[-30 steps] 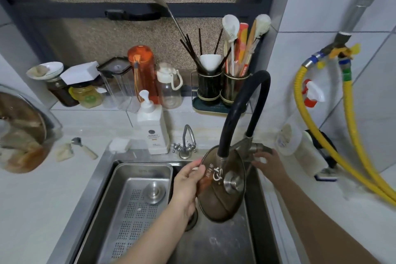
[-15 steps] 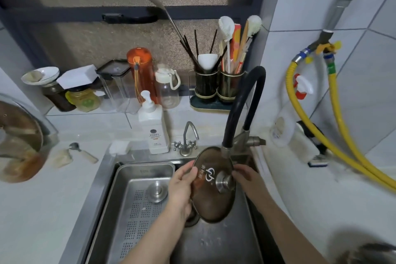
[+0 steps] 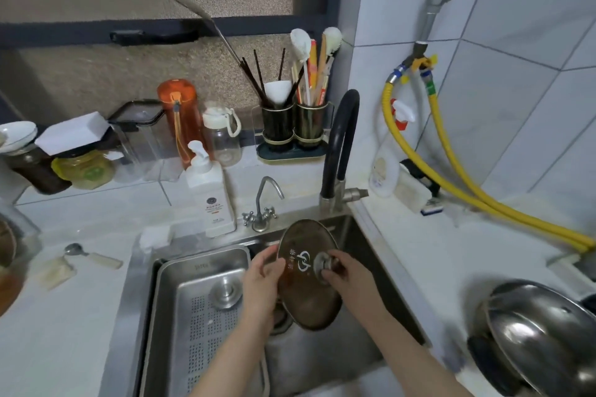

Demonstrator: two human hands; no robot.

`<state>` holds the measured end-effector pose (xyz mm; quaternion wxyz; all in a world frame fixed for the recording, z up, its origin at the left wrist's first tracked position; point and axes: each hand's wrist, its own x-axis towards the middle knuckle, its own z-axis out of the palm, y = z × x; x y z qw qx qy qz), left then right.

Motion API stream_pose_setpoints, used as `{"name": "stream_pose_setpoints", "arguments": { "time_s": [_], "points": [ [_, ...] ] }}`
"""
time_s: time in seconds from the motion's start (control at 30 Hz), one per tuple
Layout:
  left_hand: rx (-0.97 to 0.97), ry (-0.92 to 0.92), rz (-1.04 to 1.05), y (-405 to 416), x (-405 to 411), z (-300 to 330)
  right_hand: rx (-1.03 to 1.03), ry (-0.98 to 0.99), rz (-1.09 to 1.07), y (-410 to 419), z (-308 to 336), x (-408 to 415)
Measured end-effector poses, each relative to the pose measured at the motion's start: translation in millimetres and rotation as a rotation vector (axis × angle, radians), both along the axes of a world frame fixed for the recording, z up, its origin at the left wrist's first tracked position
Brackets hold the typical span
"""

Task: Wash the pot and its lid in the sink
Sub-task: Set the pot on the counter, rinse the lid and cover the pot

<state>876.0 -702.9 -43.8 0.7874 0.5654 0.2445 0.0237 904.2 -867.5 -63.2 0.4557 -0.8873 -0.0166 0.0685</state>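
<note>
A brown glass lid [image 3: 306, 293] with a metal knob and white lettering is held tilted on edge above the steel sink [image 3: 325, 361]. My left hand [image 3: 263, 280] grips its left rim. My right hand [image 3: 346, 271] is closed around the knob at the lid's centre. The black curved faucet [image 3: 338, 142] rises just behind the lid; no water is visible. A shiny steel pot [image 3: 541, 332] lies tilted on the counter at the lower right.
A perforated drain tray [image 3: 200, 325] fills the sink's left half. A soap pump bottle [image 3: 211, 196], a small tap [image 3: 263, 203], jars, bottles and utensil holders [image 3: 295, 126] line the back ledge. Yellow hoses [image 3: 467, 193] run along the right wall. A spoon [image 3: 93, 256] lies on the left counter.
My right hand left the faucet base and took hold of the lid's knob. The view swung right and down, bringing the steel pot into sight.
</note>
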Motion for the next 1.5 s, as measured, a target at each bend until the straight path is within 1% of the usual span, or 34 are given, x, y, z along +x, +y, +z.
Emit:
{"name": "stream_pose_setpoints", "arguments": {
  "time_s": [0.1, 0.23, 0.3, 0.37, 0.4, 0.53, 0.63, 0.7, 0.77, 0.83, 0.97, 1.13, 1.2, 1.27, 1.4, 1.5],
  "points": [
    [0.242, -0.009, -0.060, 10, -7, -4, -0.067, -0.053, 0.006, 5, 5, -6],
    [0.543, -0.037, -0.230, 25, -19, -14, -0.146, -0.083, -0.004, 10, 6, -15],
    [0.694, -0.034, -0.268, 28, -23, -19, -0.174, -0.109, -0.005, 12, 5, -19],
    [0.852, -0.089, -0.295, 28, -27, -19, -0.177, -0.128, -0.020, 16, 6, -23],
    [0.855, -0.133, -0.314, 26, -29, -15, -0.170, -0.139, -0.031, 17, 8, -25],
    [0.612, -0.245, -0.358, 21, -32, -8, -0.151, -0.206, -0.094, 12, 21, -32],
    [0.518, -0.307, -0.413, 12, -29, -10, -0.164, -0.253, -0.144, -4, 31, -36],
    [0.557, -0.302, -0.445, 1, -25, -11, -0.174, -0.283, -0.191, -19, 38, -40],
    [0.646, -0.276, -0.485, -15, -22, -15, -0.195, -0.312, -0.230, -35, 44, -43],
    [0.735, -0.227, -0.540, -36, -24, -6, -0.215, -0.328, -0.268, -54, 49, -48],
    [0.820, -0.263, -0.716, -83, -20, -4, -0.288, -0.341, -0.366, -100, 55, -60],
    [0.857, -0.366, -0.948, -157, -16, 3, -0.304, -0.304, -0.509, -168, 63, -73],
    [0.869, -0.409, -0.991, -188, -15, 7, -0.315, -0.287, -0.565, -196, 63, -78],
    [0.887, -0.432, -1.032, -217, -13, 5, -0.282, -0.257, -0.604, -223, 60, -83],
    [0.944, -0.435, -1.152, -258, -11, -9, -0.260, -0.216, -0.669, -261, 48, -94],
    [1.009, -0.399, -1.217, -279, -10, -22, -0.272, -0.161, -0.723, -278, 39, -99]
  ]
}}
